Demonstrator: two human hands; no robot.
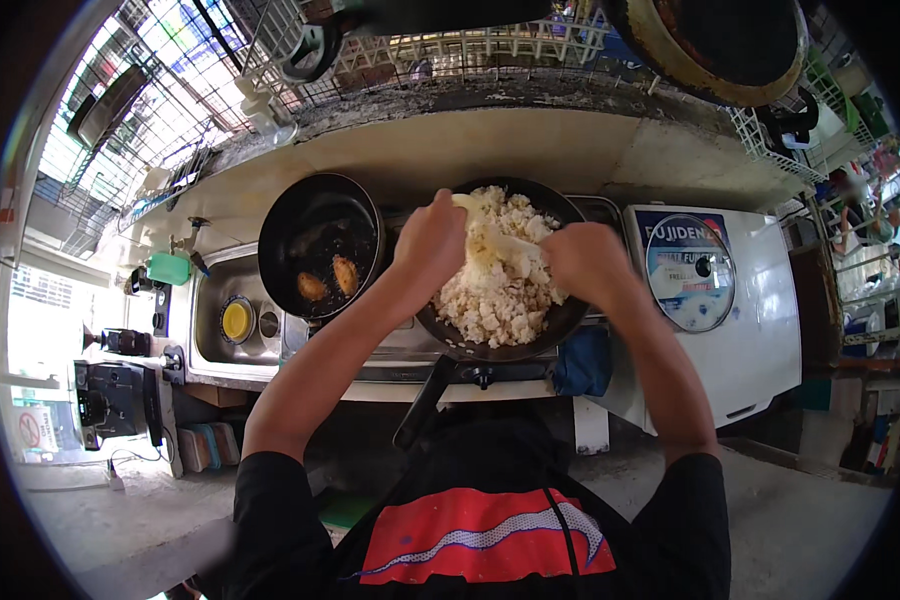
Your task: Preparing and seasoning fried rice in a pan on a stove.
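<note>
A large dark frying pan (568,325) holds a heap of white rice (500,305), its handle pointing toward me. Over the rice, a thin see-through plastic bag (500,243) with a yellowish tint stretches between my hands; its outline is blurred. My left hand (433,238) is closed on one end, above the pan's left side. Closed on the other end is my right hand (587,260), over the pan's right rim. To the left, a second dark pan (320,215) contains two browned fried pieces (345,275).
Beyond the left pan is a steel sink (210,335) with a yellow bowl (237,320). A glass lid (690,272) rests on a white chest freezer (755,340) at right. A blue cloth (582,362) hangs by the stove's front edge. Another pan (715,50) hangs overhead.
</note>
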